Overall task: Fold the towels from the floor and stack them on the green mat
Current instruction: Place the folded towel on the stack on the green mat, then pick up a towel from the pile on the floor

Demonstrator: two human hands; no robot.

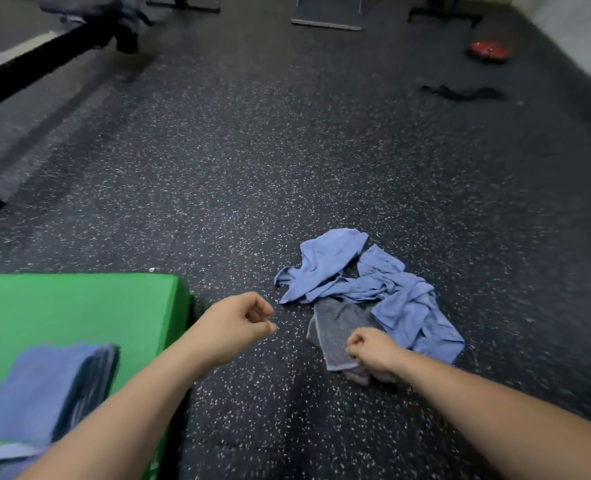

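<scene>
The blue towels (391, 296) are in a crumpled heap on the speckled floor (252, 168) at about 5 o'clock, with a grey towel (339, 327) poking out underneath. The right hand (373, 351) pinches the grey one's near edge. The left hand (233, 327) hovers loosely curled, holding nothing. Over at 8 o'clock, the green mat (96, 306) carries a folded stack (45, 386).
</scene>
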